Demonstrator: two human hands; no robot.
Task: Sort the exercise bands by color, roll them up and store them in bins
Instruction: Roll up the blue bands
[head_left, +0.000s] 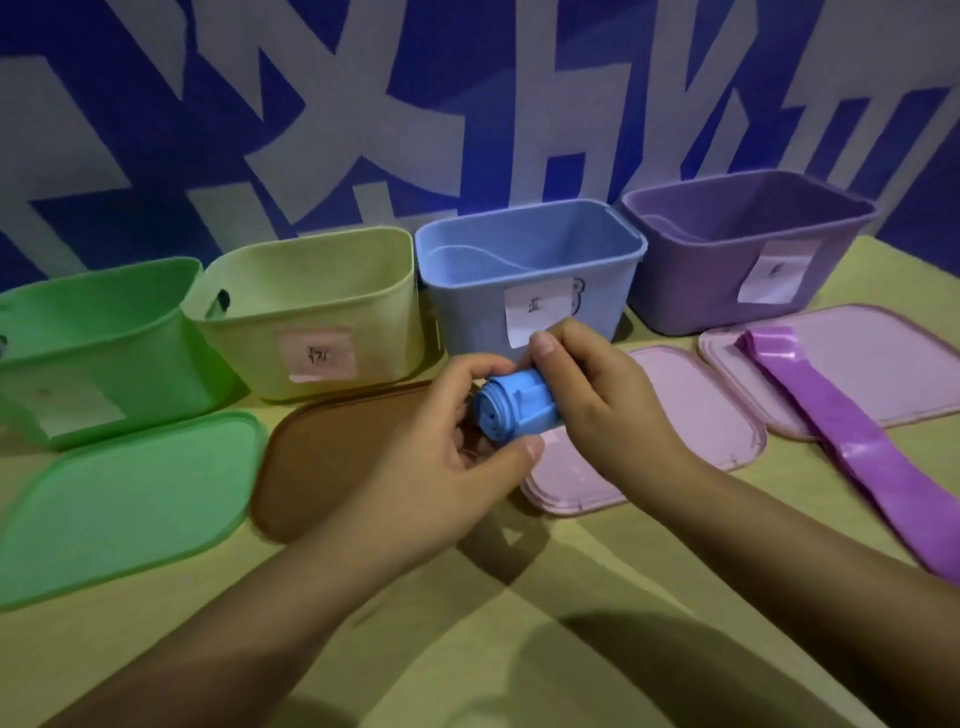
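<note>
A blue exercise band (511, 408), rolled into a tight cylinder, is held above the table between both hands. My left hand (441, 441) curls its fingers and thumb around the roll's near end. My right hand (597, 395) grips the far end from the right. Right behind the hands stands the blue bin (530, 249) with a white label. A purple band (852, 436) lies flat at the right, partly on a pink lid. The purple bin (748, 218) stands at the back right, the yellow-green bin (311, 291) and the green bin (93, 332) to the left.
Lids lie in front of the bins: a green lid (124, 499), a brown lid (332, 452), a pink lid (701, 415) under my right hand and another pink lid (893, 358) at the far right. A blue and white patterned wall rises behind the bins.
</note>
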